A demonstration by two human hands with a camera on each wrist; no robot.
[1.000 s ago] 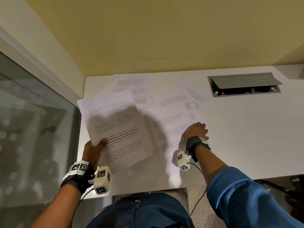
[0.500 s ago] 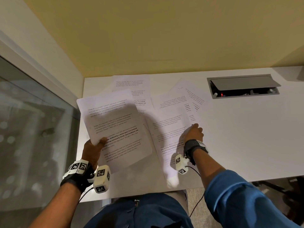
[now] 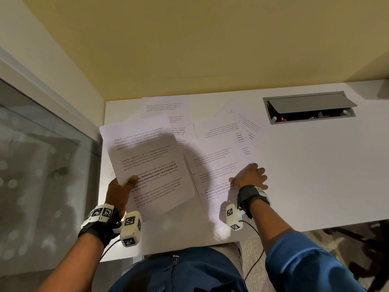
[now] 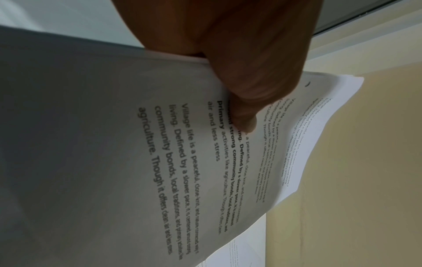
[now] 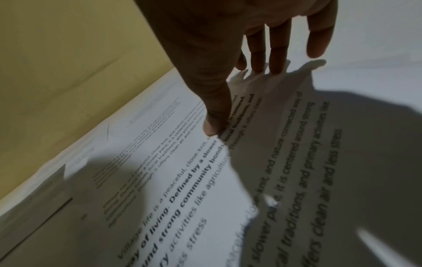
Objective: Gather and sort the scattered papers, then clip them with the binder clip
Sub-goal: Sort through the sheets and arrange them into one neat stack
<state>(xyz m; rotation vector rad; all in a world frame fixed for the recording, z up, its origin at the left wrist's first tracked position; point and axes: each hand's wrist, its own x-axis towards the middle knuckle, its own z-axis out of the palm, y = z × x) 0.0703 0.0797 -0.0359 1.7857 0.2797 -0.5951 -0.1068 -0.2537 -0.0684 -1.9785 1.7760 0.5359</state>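
Note:
My left hand (image 3: 121, 190) grips a small stack of printed papers (image 3: 147, 161) by its near-left edge, lifted and tilted above the white desk (image 3: 315, 175). In the left wrist view the thumb (image 4: 246, 101) lies on top of the stack (image 4: 182, 162). My right hand (image 3: 250, 175) rests on the right edge of a printed sheet (image 3: 214, 165) lying flat. Its thumb (image 5: 217, 112) presses the sheet (image 5: 182, 171) and its straight fingertips (image 5: 277, 59) touch the edge. More sheets lie at the back (image 3: 164, 106) and back right (image 3: 242, 127). No binder clip is in view.
A grey cable box (image 3: 305, 106) with its lid propped open is set into the desk at the back right. A yellow wall (image 3: 210, 49) runs behind the desk and a glass panel (image 3: 42, 165) stands at the left. The desk's right half is bare white surface.
My right hand has slid slightly toward me along the sheet's right edge. My left hand keeps the stack in the same raised position.

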